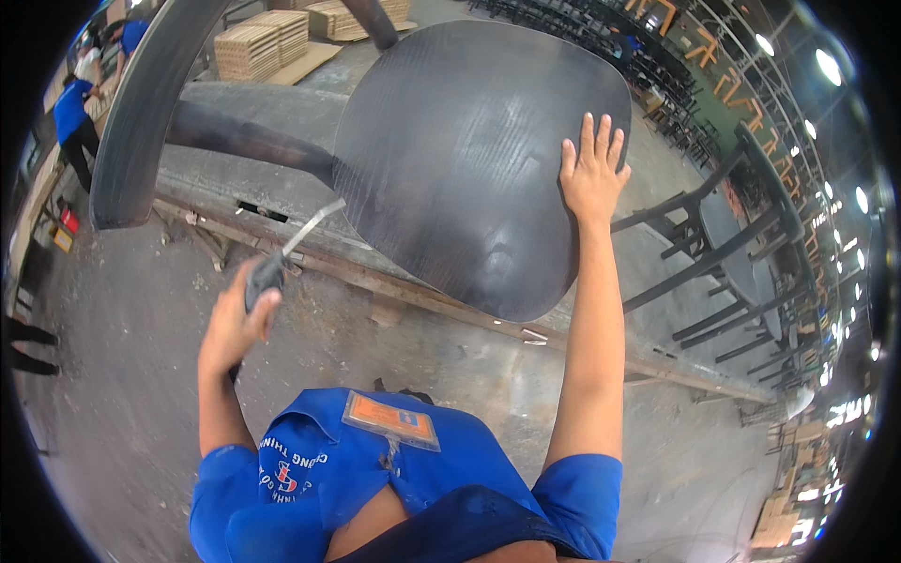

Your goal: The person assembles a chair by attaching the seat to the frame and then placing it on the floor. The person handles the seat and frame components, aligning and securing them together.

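Note:
A dark stained wooden chair lies on the workbench in front of me. Its broad rounded seat (469, 159) faces up, and its curved backrest (141, 131) juts out at the upper left. My right hand (594, 178) rests flat on the seat's right edge, fingers spread. My left hand (239, 314) is closed around a dark-handled tool with a thin metal blade (314, 225); its exact kind is unclear. The blade's tip comes close to the seat's left edge, near the dark chair post (253, 136). Whether the tip touches the wood I cannot tell.
The long grey workbench (253, 178) runs from left to right. More dark chairs (732, 244) stand on it at the right. Stacks of light wooden parts (263, 47) lie behind. A co-worker in a blue shirt (72, 113) stands at the far left.

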Tool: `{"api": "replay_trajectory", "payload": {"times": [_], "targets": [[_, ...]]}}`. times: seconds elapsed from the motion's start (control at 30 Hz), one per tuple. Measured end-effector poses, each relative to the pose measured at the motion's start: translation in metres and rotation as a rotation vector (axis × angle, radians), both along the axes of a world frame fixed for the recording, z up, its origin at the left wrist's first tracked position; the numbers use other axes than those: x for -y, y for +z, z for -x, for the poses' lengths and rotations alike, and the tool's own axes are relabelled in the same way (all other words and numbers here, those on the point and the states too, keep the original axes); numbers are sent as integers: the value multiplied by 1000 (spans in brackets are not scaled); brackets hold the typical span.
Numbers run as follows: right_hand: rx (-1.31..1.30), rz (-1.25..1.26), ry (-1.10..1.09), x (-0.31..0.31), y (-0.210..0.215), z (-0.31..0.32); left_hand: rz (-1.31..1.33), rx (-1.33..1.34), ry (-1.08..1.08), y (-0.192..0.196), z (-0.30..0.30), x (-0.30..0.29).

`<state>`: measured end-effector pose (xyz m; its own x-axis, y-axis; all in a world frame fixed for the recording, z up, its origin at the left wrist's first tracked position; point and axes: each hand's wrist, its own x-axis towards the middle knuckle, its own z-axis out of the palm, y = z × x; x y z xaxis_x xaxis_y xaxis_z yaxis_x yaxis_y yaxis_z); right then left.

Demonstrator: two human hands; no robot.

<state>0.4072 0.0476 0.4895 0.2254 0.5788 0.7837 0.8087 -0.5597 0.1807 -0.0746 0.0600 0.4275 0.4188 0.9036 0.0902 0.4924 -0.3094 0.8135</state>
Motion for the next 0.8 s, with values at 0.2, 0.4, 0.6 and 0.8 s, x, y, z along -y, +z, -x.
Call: {"api": "replay_trajectory", "payload": {"times": [0.2,0.4,0.6,0.8], "targets": [[-72,-3,-6,-5,1,-2,-204,-101,388,1,16,48],[-31,17,-15,-8,2,-3,-539,160,739,16,43,84],[-28,75,-10,-12,10,2,-632,165,1035,37,47,101],[-1,96,-39,-10,12,8,-625,-15,1010,60,19,97]]}}
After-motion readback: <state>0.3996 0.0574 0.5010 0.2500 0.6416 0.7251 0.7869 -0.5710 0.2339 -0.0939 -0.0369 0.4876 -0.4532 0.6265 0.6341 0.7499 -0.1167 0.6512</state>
